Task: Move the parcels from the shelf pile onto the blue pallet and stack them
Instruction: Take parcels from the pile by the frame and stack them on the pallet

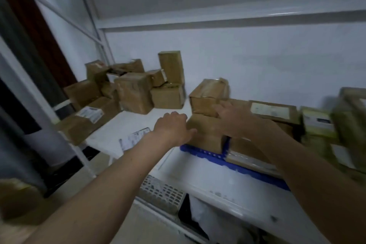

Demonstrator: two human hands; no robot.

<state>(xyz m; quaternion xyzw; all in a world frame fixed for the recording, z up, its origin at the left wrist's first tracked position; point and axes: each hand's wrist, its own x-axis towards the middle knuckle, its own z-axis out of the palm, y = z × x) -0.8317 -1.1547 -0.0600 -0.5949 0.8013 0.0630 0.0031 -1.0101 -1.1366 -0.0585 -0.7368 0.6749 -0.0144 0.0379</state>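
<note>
A pile of brown cardboard parcels (134,89) lies at the back left of the white shelf (138,123). The blue pallet (210,154) sits on the shelf at the right, with several parcels stacked on it. A taped parcel (208,95) sits on top of a lower brown parcel (204,130) at the pallet's left end. My left hand (172,127) is against the left side of that lower parcel, fingers loosely curled. My right hand (233,119) lies with spread fingers on the stack, touching the upper parcel's right side. Neither hand grips anything.
More parcels with white labels (271,111) fill the pallet to the right, blurred at the frame edge. A loose label sheet (134,138) lies on the shelf. A perforated metal panel (160,194) and a white bag sit below the shelf edge. Shelf uprights stand at the left.
</note>
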